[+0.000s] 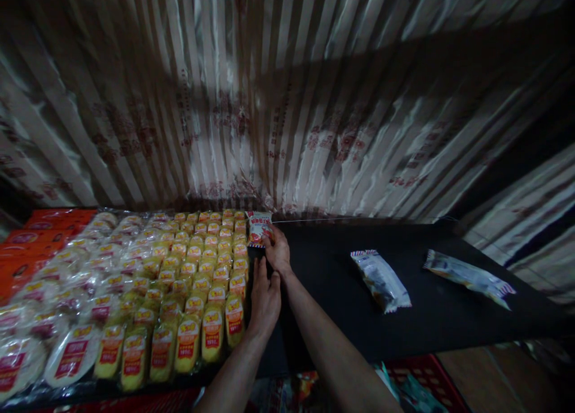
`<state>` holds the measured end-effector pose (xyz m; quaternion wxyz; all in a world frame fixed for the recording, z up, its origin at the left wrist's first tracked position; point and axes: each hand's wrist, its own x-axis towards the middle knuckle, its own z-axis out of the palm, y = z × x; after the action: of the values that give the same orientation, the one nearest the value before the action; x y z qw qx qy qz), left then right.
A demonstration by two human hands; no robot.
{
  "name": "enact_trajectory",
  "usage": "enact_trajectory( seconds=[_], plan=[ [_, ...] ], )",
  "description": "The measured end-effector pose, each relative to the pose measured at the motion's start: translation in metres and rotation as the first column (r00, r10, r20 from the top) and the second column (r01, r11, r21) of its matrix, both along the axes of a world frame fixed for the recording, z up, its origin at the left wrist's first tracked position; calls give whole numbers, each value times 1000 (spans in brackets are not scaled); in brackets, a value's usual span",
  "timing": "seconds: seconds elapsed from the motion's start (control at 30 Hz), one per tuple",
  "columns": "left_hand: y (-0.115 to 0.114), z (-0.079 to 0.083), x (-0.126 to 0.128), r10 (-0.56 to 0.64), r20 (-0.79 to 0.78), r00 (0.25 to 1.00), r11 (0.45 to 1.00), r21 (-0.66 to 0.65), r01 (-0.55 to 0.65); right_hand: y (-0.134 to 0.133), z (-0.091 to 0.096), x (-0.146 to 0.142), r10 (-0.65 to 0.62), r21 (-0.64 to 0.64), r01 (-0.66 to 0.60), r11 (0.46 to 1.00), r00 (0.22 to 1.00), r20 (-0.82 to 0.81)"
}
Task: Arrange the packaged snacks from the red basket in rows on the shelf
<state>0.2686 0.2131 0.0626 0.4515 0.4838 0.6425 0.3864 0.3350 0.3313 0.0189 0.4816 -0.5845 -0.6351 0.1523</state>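
Observation:
A small white snack packet (259, 226) with red print and a striped edge lies at the back of the black table, against the last row of yellow packaged cakes (212, 335). My right hand (277, 250) has its fingers on the packet's lower right side, gripping it. Just below and nearer to me, my left hand (265, 296) rests with its fingers stretched forward, beside the right edge of the cake rows. It holds nothing that I can see. Several rows of these yellow cakes stand upright in clear wrappers with red and orange labels.
Round white packaged cakes (74, 356) and orange boxes (27, 245) fill the left. Two loose snack packets, one silvery (381, 281) and one longer (469, 275), lie on the black tabletop (323, 305). Striped sheeting (287, 102) hangs behind; a red crate (426, 377) stands below the front edge.

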Motion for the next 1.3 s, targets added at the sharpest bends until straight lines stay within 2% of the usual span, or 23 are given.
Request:
enact_trajectory(
  seconds=[0.17, 0.37, 0.47, 0.57, 0.67, 0.73, 0.8, 0.87, 0.97, 1.07, 1.13, 1.23, 1.3],
  plan=[
    [-2, -1, 0, -2, 11, 1000, 1000, 26, 2, -1, -2, -1, -25, -25, 25, 999, 1000, 17],
    [-6, 5, 1, -12, -20, 1000, 1000, 20, 12, -10, 3, 1, -58, -34, 59, 998, 998, 39],
    [-10, 8, 1, -15, -25, 1000, 999, 39, 16, -22, 6, 7, -101, -23, 103, 994, 993, 59],
    [-17, 12, 1, -39, 3, 999, 994, 103, 39, -46, 13, 19, -141, -17, 143, 990, 987, 77],
    [-32, 18, 2, -139, 5, 990, 970, 200, 135, -85, 28, 37, -158, 15, 157, 988, 980, 120],
    [-48, 22, 3, -248, -20, 968, 921, 306, 242, -121, 41, 52, -175, 52, 168, 984, 972, 156],
    [-68, 25, 5, -389, -74, 918, 827, 411, 384, -163, 53, 69, -185, 92, 169, 981, 958, 217],
    [-92, 26, 8, -520, -160, 839, 717, 452, 531, -206, 60, 88, -204, 133, 172, 976, 937, 285],
    [-131, 23, 14, -655, -260, 709, 603, 385, 698, -271, 57, 118, -259, 160, 214, 964, 895, 363],
    [-171, 17, 16, -736, -318, 597, 510, 320, 799, -329, 38, 146, -257, 123, 226, 966, 860, 440],
    [-196, 12, 12, -736, -357, 575, 487, 310, 816, -363, 19, 159, -236, 37, 250, 968, 843, 483],
    [-226, 2, -5, -674, -429, 601, 540, 270, 797, -403, -7, 168, -254, -40, 323, 946, 809, 531],
    [-239, -6, -20, -642, -478, 599, 574, 218, 789, -419, -16, 168, -282, -56, 376, 925, 777, 564]
  ],
)
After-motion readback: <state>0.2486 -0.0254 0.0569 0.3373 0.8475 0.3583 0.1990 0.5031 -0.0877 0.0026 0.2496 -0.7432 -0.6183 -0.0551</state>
